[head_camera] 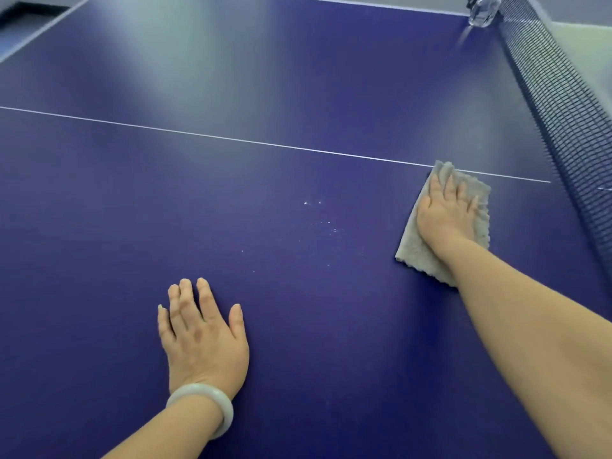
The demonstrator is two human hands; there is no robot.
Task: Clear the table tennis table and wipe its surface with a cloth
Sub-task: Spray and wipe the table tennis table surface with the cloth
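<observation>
Right grip [445, 210] lies flat and spread on the cloth [414, 251], fingers straight, pressing it to the tabletop [298, 77] near the net [563, 111], with the cloth's far corner on the white line [231, 139]. Left grip [202, 336] rests open, palm down, on bare blue well apart from the cloth, with a pale bangle [205, 405] at the wrist. The cloth looks soft, light and limp, with a fuzzy nap. It should slide easily on the smooth hard surface, so a flat palm on its middle likely serves better than an edge pinch, which would bunch it. Pale specks [321, 223] lie between the grips, seemingly not yet wiped. A blurred clear bottle [482, 9] stands at the net's far end. No brand or writing is readable
</observation>
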